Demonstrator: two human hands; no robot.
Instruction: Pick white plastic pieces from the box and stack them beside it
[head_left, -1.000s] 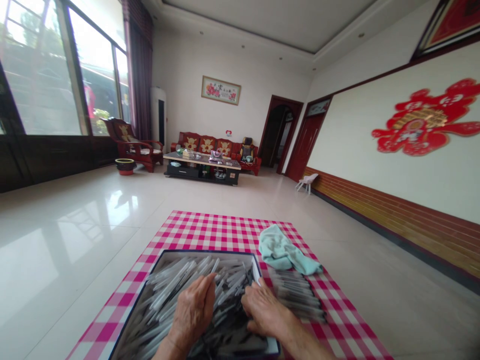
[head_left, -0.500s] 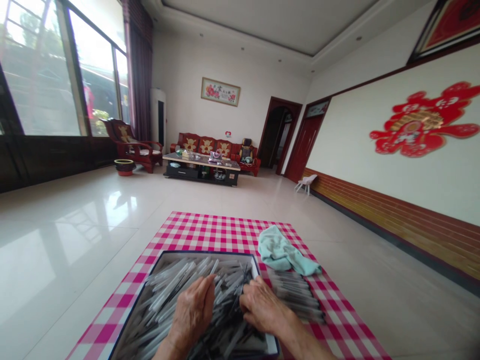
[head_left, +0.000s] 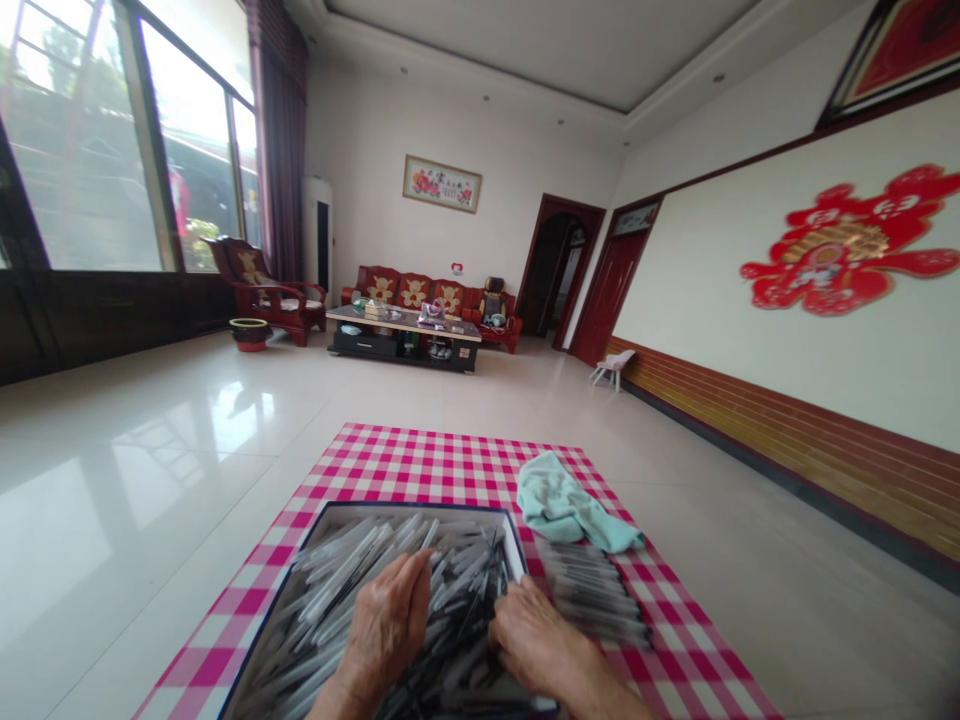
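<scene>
A shallow dark-rimmed box holds many loose translucent pen barrels and thin black pieces like pen refills. Over the middle of the box, my left hand is closed, thumb pressed to the forefinger. Whatever sits in that pinch is too small to make out. My right hand bends down at the box's right wall, above the black pieces. Its fingers are curled and their tips are hidden, so I cannot see what they hold. Just right of the box lies a blurred row of pens with dark ends.
A pink-and-white checked tablecloth covers the table. A crumpled mint-green cloth lies behind the row of pens. Farther off are a low coffee table, a wooden sofa, an armchair and a small stool.
My right hand has shifted slightly right and toward me along the box's right wall. My left hand stays in nearly the same place.
</scene>
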